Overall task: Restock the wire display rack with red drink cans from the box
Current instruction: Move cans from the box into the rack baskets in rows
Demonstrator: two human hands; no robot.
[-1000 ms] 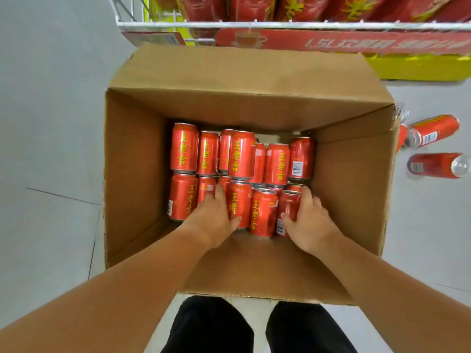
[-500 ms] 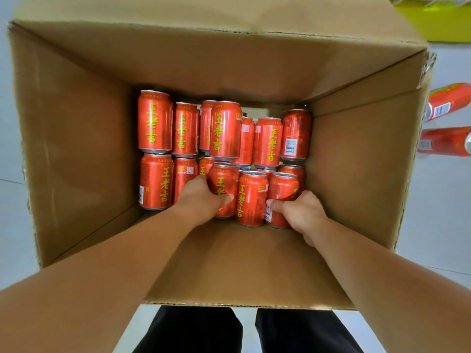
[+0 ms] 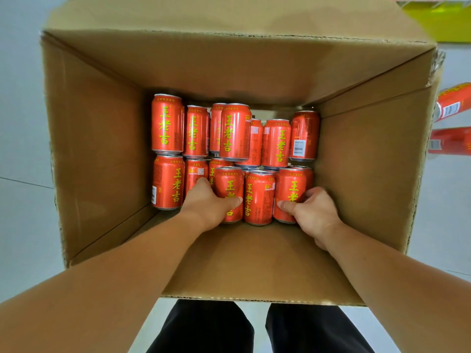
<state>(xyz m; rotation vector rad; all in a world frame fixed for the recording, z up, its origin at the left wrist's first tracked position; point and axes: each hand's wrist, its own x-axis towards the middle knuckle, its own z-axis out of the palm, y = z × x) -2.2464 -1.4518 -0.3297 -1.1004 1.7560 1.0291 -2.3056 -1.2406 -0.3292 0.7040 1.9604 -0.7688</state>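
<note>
Inside box, left hand seemingly grips can.

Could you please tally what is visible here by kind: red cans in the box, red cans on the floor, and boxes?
Red cans in the box: 14 visible; more may be hidden underneath
Red cans on the floor: 2
Cardboard box: 1
Total: 17 visible

floor grey | on it: cardboard box | beside box: two cans lying
</note>
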